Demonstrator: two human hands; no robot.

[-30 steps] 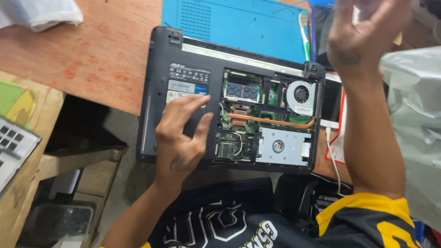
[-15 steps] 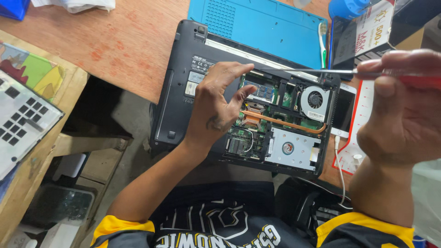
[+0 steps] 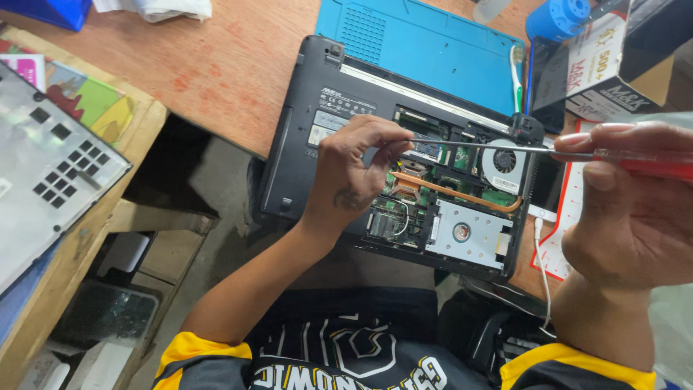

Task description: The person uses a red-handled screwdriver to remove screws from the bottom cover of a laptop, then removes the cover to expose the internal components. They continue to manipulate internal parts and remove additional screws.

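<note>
An open black laptop (image 3: pixel 299 155) lies bottom-up on the wooden table, its cover off, showing the fan (image 3: pixel 503 160), a copper heat pipe (image 3: pixel 456 193) and a silver drive (image 3: pixel 469 235). My right hand (image 3: pixel 628 217), close to the camera at the right, grips the red handle of a screwdriver (image 3: pixel 498 148). Its thin shaft runs left, level above the laptop. My left hand (image 3: pixel 354 173) hovers over the laptop's middle, its fingertips pinched around the shaft's tip. Whether a screw sits at the tip I cannot see.
A blue mat (image 3: pixel 433 43) lies behind the laptop with a toothbrush (image 3: pixel 516 76) at its right edge. A blue container (image 3: pixel 563 18) and a cardboard box (image 3: pixel 613 58) stand far right. A grey cover panel (image 3: pixel 43 173) rests on the left side table. A white cable (image 3: pixel 541 267) hangs at the front.
My left hand lifted off the laptop and pinched the screwdriver's tip. My right hand came down from above with the screwdriver and now holds it level.
</note>
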